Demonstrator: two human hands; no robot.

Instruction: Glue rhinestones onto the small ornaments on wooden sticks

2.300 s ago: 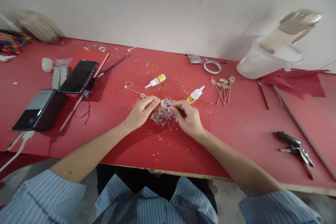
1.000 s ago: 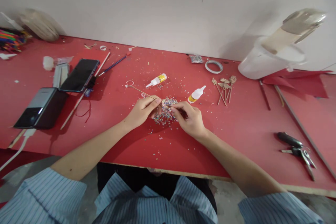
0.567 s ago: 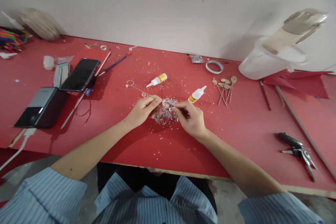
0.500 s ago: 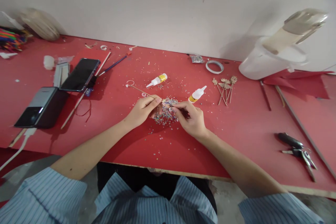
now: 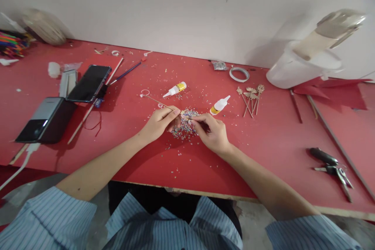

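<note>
My left hand (image 5: 159, 124) pinches a thin wooden stick (image 5: 159, 102), whose far end points up and left over the table. Its other end, near my fingertips, is too small to make out. Close by on the right, my right hand (image 5: 213, 132) has thumb and forefinger closed on something small and thin that I cannot name. Beneath both sets of fingertips lies a heap of tiny shiny multicoloured flakes (image 5: 185, 133). Two small white glue bottles with yellow labels lie behind the heap, one glue bottle (image 5: 177, 88) to the left and another glue bottle (image 5: 220, 105) to the right.
Several sticks with leaf-shaped tops (image 5: 251, 95) lie right of the bottles, near a tape roll (image 5: 239, 74). A phone (image 5: 89, 83) and a power bank (image 5: 43, 120) are at left. Keys (image 5: 336, 174) and a white bucket (image 5: 288, 72) stand on the right side.
The tip of the thing in my right fingers has shifted slightly over the heap. My left hand and the stick stay almost still.
</note>
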